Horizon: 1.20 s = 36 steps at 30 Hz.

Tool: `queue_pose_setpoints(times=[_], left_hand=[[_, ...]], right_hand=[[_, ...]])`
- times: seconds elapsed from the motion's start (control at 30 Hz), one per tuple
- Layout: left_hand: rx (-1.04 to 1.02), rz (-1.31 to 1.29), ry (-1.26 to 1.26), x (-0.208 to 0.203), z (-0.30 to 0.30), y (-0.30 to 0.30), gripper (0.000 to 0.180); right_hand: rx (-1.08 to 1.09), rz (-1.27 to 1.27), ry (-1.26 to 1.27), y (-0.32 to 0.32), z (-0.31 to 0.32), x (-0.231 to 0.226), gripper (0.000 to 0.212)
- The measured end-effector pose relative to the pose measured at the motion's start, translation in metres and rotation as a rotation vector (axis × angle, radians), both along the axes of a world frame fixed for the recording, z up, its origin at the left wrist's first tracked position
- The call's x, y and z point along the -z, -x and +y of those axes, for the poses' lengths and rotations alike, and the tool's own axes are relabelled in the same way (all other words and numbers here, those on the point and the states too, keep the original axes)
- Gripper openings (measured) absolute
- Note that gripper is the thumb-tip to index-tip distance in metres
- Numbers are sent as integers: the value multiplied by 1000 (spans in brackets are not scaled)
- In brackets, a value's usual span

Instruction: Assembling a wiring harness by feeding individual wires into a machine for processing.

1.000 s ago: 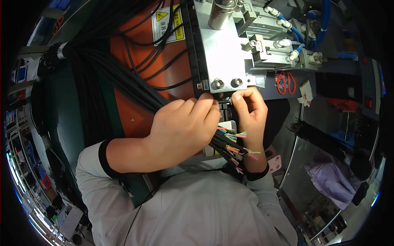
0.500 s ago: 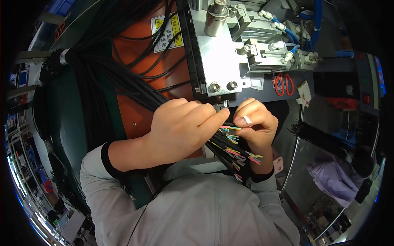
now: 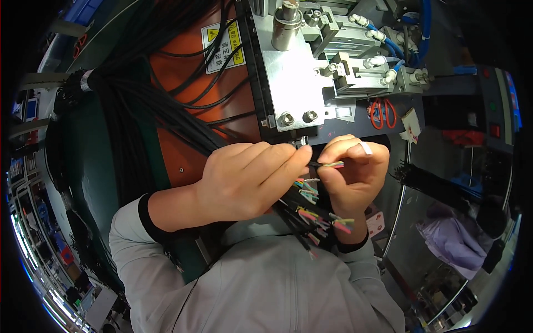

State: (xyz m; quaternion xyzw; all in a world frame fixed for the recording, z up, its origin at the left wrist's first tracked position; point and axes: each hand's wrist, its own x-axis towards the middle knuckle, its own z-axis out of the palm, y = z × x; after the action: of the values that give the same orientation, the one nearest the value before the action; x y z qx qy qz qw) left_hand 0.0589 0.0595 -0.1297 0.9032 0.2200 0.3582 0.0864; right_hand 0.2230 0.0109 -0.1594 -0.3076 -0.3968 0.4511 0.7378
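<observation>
Between my hands runs a black cable, its short coloured inner wires sticking out at the end. My right hand pinches it between thumb and forefinger, just behind those wires. A white band is around one finger of that hand. My left hand is closed, its thumb and forefinger at the same cable on the left side; its palm side is hidden. Below and between the hands hangs a bundle of black cables with bared coloured wire ends, several of them fanned out.
Just beyond my hands stands a metal fixture with bolts and pneumatic cylinders. Thick black cables cross the orange panel at left. Red-handled scissors lie on the dark surface at right. A purple cloth hangs farther right.
My right hand has shifted slightly right and turned, and the pinched wire ends now point right. My left hand has dropped a little. The hanging wire ends have swung slightly.
</observation>
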Motion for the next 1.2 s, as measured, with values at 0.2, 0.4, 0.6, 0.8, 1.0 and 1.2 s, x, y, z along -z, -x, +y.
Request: queue_pose_setpoints(times=[0.2, 0.4, 0.6, 0.8, 1.0, 1.2], left_hand=[[-31, -26, 20, 4, 0, 0, 19], [12, -17, 45, 5, 2, 2, 16], [23, -14, 37, 5, 2, -1, 17], [23, -36, 51, 8, 2, -2, 17], [26, 28, 49, 5, -1, -3, 17], [8, 103, -7, 9, 0, -2, 23]], right_hand=[[200, -462, -72, 1, 2, 0, 31], [126, -223, -76, 7, 5, 7, 30], [194, -722, -160, -15, 10, -2, 22], [-149, -533, 94, -23, 4, -1, 19], [204, -759, 39, -11, 3, -4, 16], [130, -938, 204, -18, -1, -12, 16]])
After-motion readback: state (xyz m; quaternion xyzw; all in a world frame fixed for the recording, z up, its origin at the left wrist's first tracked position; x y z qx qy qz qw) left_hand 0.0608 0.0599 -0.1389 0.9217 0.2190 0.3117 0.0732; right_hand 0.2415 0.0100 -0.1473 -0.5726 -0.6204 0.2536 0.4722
